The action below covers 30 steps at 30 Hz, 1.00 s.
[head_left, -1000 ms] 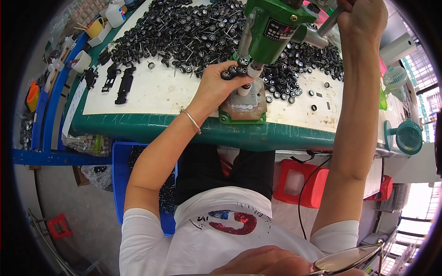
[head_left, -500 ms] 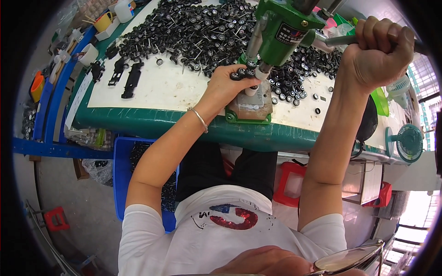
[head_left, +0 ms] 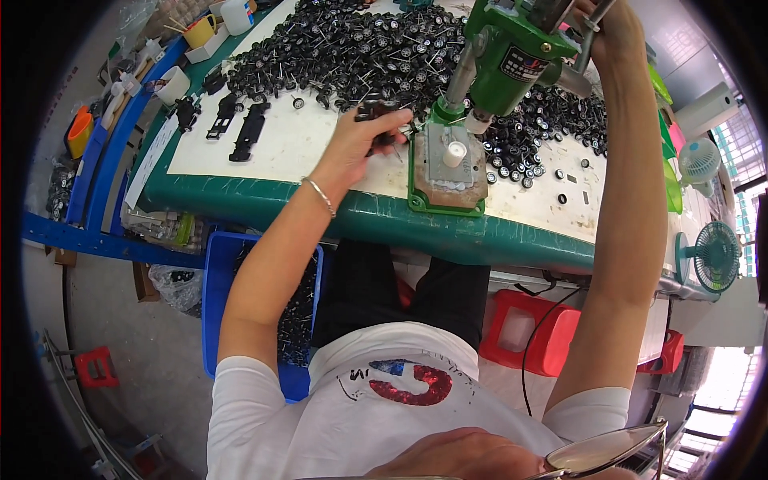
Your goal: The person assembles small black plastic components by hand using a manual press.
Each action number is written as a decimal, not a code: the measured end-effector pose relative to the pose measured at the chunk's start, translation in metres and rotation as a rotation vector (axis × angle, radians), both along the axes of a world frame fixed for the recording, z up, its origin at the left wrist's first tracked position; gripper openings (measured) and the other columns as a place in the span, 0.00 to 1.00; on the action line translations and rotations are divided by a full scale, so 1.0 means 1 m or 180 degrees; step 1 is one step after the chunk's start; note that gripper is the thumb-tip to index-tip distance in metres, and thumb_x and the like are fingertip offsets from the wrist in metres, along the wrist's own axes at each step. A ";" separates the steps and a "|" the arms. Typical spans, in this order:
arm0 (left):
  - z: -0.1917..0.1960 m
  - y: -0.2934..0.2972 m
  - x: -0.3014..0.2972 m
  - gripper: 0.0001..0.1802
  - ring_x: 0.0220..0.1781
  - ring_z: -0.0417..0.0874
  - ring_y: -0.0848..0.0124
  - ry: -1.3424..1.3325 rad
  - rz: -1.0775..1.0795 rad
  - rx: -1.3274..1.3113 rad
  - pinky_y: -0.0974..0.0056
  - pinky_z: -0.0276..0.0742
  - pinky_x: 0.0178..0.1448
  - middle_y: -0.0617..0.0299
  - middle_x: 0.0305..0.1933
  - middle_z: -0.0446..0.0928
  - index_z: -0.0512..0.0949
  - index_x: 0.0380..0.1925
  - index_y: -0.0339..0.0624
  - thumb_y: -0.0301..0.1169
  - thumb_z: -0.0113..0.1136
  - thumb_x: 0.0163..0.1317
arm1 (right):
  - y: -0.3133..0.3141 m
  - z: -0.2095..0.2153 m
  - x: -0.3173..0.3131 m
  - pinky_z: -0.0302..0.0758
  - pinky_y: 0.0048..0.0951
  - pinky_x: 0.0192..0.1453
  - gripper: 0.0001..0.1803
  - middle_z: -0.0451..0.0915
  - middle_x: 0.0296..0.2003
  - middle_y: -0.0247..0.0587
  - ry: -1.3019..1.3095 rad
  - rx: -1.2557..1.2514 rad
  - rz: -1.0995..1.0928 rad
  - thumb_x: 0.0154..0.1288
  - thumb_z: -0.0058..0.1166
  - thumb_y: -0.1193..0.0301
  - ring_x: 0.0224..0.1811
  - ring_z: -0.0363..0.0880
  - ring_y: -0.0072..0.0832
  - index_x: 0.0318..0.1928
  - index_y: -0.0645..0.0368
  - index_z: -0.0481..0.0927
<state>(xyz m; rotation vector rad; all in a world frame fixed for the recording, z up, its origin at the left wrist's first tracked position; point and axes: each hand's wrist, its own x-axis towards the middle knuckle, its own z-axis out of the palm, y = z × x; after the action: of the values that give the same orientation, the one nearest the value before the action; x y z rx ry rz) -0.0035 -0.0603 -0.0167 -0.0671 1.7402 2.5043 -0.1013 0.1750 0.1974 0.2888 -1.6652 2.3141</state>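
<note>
My left hand (head_left: 352, 146) is closed around dark toy-car parts with small black wheels (head_left: 382, 142); motion blur hides their exact form. It is to the left of the green hand press (head_left: 512, 68), apart from it. On the press base (head_left: 444, 196) stands a short white round post (head_left: 454, 154), with nothing on top. The white-tipped ram (head_left: 478, 122) hangs above and apart from that post. At the upper right, my right hand (head_left: 612, 34) is wrapped around the press's metal lever (head_left: 590, 36), partly cut off by the picture's edge.
A big heap of black wheels on axles (head_left: 360, 52) covers the back of the table. Loose wheels (head_left: 512, 164) are right of the press. Black car chassis (head_left: 250, 132) are at the left. A blue bin (head_left: 212, 312) of black parts stands below; a green fan (head_left: 714, 256) is right.
My left hand has drawn the wheeled parts off the post and away to the left. My right hand has swung the lever up and back, and the ram has risen.
</note>
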 end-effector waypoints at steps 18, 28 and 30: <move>-0.010 -0.005 0.009 0.15 0.36 0.83 0.55 0.1020 0.0428 -0.5013 0.55 0.79 0.39 0.55 0.32 0.83 0.83 0.39 0.50 0.40 0.66 0.51 | 0.052 -0.211 0.111 0.74 0.34 0.37 0.11 0.76 0.37 0.37 0.0250 0.4150 0.0449 0.62 0.55 0.66 0.32 0.78 0.35 0.45 0.52 0.78; -0.023 -0.049 0.014 0.15 0.26 0.81 0.56 0.0571 0.0683 -0.3694 0.61 0.74 0.32 0.53 0.23 0.80 0.82 0.30 0.42 0.43 0.67 0.52 | 0.056 -0.208 0.107 0.73 0.37 0.37 0.09 0.73 0.34 0.40 0.0346 0.4361 0.0478 0.61 0.55 0.70 0.32 0.77 0.36 0.42 0.57 0.77; -0.021 -0.047 0.014 0.14 0.26 0.81 0.57 0.0600 0.0737 -0.3720 0.62 0.75 0.33 0.52 0.24 0.80 0.82 0.31 0.41 0.40 0.68 0.51 | 0.055 -0.207 0.103 0.72 0.33 0.36 0.10 0.73 0.31 0.39 0.0434 0.4338 0.0402 0.61 0.57 0.70 0.30 0.76 0.32 0.42 0.60 0.77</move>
<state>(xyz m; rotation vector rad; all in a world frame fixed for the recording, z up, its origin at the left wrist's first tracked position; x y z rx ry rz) 0.0107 -0.1076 -0.0379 -0.1105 3.1274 1.2523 0.0018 0.2304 -0.0096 0.7616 -2.8721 0.7934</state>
